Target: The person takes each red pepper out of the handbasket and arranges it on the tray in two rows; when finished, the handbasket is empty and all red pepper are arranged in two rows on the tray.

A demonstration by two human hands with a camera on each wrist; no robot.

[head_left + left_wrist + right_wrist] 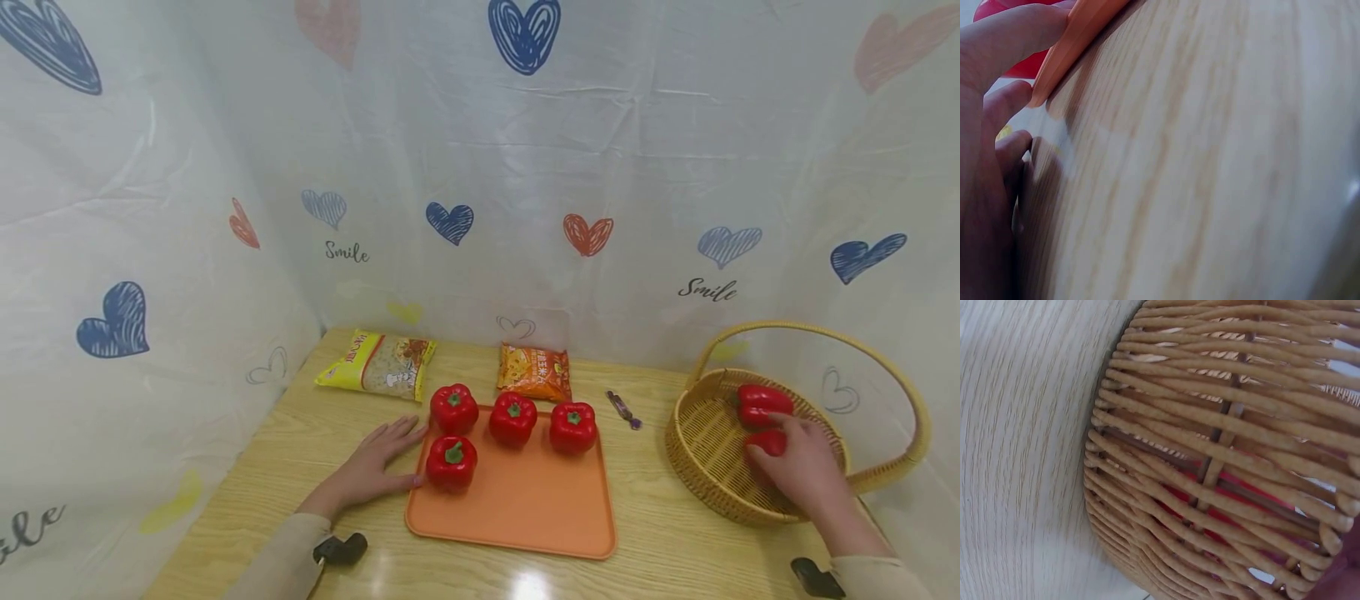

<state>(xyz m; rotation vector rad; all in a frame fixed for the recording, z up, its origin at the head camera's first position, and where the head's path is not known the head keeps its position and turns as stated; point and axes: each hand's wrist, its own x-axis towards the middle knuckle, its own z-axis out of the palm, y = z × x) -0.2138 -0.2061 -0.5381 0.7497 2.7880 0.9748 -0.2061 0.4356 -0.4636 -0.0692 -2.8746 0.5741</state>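
Note:
In the head view, an orange tray (pixel 532 508) lies on the wooden table, with several red bell peppers (pixel 452 467) toward its left and far sides. My left hand (pixel 371 467) rests at the tray's left edge, fingers spread; its thumb (pixel 1029 31) touches the rim in the left wrist view. At the right, my right hand (pixel 808 462) reaches into a wicker basket (pixel 708 450) and holds a red bell pepper (pixel 767 442) between thumb and fingers. Another red pepper (pixel 765 400) lies just beyond it. The right wrist view shows mostly woven basket wall (pixel 1222 425), with red behind the gaps.
Behind the tray lie a yellow food packet (pixel 378 364) and an orange snack packet (pixel 534 372). A small dark, slim object (pixel 624 410) is between tray and basket. The basket's tall handle (pixel 847 337) arches over its far side. A heart-printed curtain (pixel 480 167) encloses the table.

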